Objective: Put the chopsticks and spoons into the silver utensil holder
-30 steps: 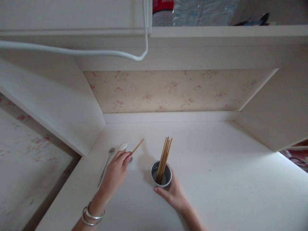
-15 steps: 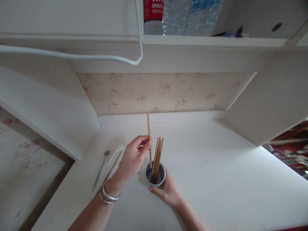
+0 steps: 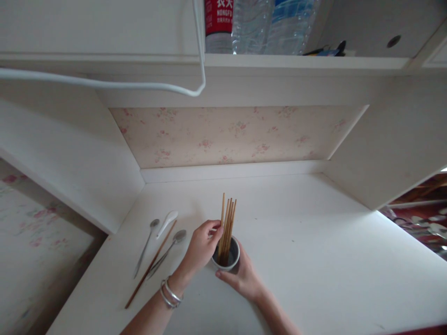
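Observation:
Pinched between the thumb and fingers of my left hand point(image 3: 204, 242) is a light wooden chopstick point(image 3: 222, 209), its lower end down inside a metal cup point(image 3: 226, 267). Several other chopsticks point(image 3: 231, 218) lean together in the cup, just right of it. My right hand point(image 3: 244, 277) wraps round the cup's right and near side, thumb at the front. Left of my left hand lie a darker chopstick point(image 3: 141, 280), a white spoon point(image 3: 168, 222), a long-handled metal spoon point(image 3: 152, 224) and another metal spoon point(image 3: 179, 236), whose handle end meets the dark chopstick.
The white tabletop point(image 3: 314, 260) runs back to a low ledge and floral wallpaper point(image 3: 240, 135). White side panels stand left and right. Overhead, a shelf point(image 3: 296, 61) holds water bottles point(image 3: 251, 28), and a white cable point(image 3: 139, 84) hangs in front.
My left hand has moved down and slightly right, lowering its chopstick deeper into the cup. More of the utensils on the left now shows. My right hand stays on the cup.

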`<state>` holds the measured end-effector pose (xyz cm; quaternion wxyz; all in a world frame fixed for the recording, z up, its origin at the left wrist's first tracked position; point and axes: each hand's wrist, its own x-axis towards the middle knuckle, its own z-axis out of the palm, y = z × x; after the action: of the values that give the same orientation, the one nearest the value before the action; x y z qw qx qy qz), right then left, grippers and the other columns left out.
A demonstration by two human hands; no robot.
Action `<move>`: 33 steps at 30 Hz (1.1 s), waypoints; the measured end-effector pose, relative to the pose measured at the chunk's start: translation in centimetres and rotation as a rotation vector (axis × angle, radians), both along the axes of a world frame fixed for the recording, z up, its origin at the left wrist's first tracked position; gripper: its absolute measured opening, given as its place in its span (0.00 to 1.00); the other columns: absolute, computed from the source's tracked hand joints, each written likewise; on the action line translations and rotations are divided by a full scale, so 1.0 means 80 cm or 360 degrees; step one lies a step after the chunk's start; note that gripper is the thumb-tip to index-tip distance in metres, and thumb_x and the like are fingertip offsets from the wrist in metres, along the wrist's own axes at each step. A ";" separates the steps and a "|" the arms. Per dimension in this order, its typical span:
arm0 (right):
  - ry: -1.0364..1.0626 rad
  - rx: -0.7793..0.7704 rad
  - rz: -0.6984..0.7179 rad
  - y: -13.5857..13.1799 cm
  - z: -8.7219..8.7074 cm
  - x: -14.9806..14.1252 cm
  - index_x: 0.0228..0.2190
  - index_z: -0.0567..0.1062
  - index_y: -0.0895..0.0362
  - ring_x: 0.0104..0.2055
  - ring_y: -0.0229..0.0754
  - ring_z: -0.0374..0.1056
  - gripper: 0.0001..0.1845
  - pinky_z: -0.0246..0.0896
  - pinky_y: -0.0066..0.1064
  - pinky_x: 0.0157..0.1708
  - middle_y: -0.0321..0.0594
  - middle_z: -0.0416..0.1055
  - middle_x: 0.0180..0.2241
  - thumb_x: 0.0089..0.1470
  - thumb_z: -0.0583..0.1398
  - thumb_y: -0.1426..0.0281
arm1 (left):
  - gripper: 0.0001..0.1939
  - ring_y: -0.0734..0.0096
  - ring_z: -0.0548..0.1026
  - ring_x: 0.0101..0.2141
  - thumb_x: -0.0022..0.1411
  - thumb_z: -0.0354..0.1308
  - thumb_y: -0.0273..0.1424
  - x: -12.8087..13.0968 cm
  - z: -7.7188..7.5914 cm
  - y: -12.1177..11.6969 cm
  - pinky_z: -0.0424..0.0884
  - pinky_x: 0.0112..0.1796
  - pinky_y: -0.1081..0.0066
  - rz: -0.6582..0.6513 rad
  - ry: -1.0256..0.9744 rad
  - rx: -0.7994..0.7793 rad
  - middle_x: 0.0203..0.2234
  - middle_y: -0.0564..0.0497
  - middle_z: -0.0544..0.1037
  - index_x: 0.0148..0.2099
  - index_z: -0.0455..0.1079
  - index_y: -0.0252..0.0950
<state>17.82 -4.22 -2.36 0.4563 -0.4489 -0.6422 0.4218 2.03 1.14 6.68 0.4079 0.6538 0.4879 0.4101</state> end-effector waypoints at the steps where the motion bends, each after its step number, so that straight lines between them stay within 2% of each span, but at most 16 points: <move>1: 0.0010 0.0002 0.0003 0.000 0.000 0.000 0.62 0.56 0.50 0.62 0.57 0.58 0.49 0.53 0.53 0.61 0.49 0.61 0.61 0.43 0.71 0.65 | 0.13 0.64 0.78 0.42 0.66 0.54 0.38 0.000 -0.001 -0.001 0.73 0.45 0.67 -0.0008 0.0001 -0.0015 0.41 0.45 0.80 0.46 0.73 0.36; 5: 0.0066 0.0023 0.0015 0.001 0.000 -0.002 0.62 0.56 0.51 0.62 0.58 0.59 0.48 0.54 0.53 0.60 0.49 0.62 0.61 0.43 0.71 0.66 | 0.14 0.66 0.78 0.41 0.66 0.54 0.37 -0.001 -0.001 -0.004 0.73 0.44 0.68 -0.0038 -0.0024 -0.0018 0.43 0.46 0.80 0.48 0.73 0.36; 13: 0.0072 0.0004 0.0015 0.001 0.001 -0.002 0.61 0.57 0.50 0.61 0.56 0.60 0.47 0.55 0.51 0.60 0.47 0.63 0.60 0.44 0.71 0.67 | 0.16 0.66 0.78 0.37 0.66 0.53 0.41 0.007 0.007 0.003 0.71 0.40 0.71 -0.0058 0.0044 -0.0006 0.36 0.49 0.81 0.41 0.76 0.37; 18: 0.0093 0.0000 0.0025 0.000 0.001 -0.001 0.62 0.56 0.51 0.62 0.57 0.59 0.48 0.54 0.53 0.61 0.49 0.62 0.61 0.43 0.71 0.66 | 0.18 0.65 0.77 0.35 0.65 0.53 0.43 0.007 0.007 0.003 0.71 0.38 0.71 -0.0065 -0.0044 -0.0139 0.34 0.48 0.81 0.43 0.76 0.35; 23: 0.0098 -0.0017 0.0063 -0.001 0.011 -0.001 0.62 0.57 0.52 0.62 0.59 0.60 0.47 0.55 0.54 0.60 0.51 0.62 0.61 0.45 0.70 0.63 | 0.18 0.64 0.78 0.36 0.64 0.54 0.44 0.002 0.007 0.001 0.71 0.39 0.69 -0.0089 -0.0096 -0.0233 0.36 0.47 0.81 0.43 0.75 0.35; 29: 0.0078 -0.0005 0.0135 -0.002 0.016 0.001 0.62 0.56 0.52 0.62 0.57 0.59 0.47 0.54 0.53 0.61 0.49 0.62 0.61 0.45 0.69 0.66 | 0.19 0.65 0.76 0.35 0.59 0.60 0.45 0.000 0.016 0.006 0.71 0.38 0.69 -0.0347 -0.0244 -0.0408 0.35 0.48 0.80 0.42 0.74 0.34; 33: 0.0074 -0.0029 0.0114 -0.002 0.010 0.002 0.62 0.56 0.52 0.61 0.58 0.60 0.47 0.54 0.54 0.60 0.49 0.63 0.60 0.45 0.69 0.67 | 0.18 0.67 0.75 0.34 0.57 0.63 0.44 0.002 0.015 0.011 0.69 0.38 0.69 -0.0356 -0.0322 -0.0526 0.31 0.50 0.79 0.39 0.75 0.32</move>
<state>17.99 -4.41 -1.58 0.4516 -0.4198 -0.6432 0.4541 2.18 2.03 7.86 0.5993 0.5836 0.4295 0.3402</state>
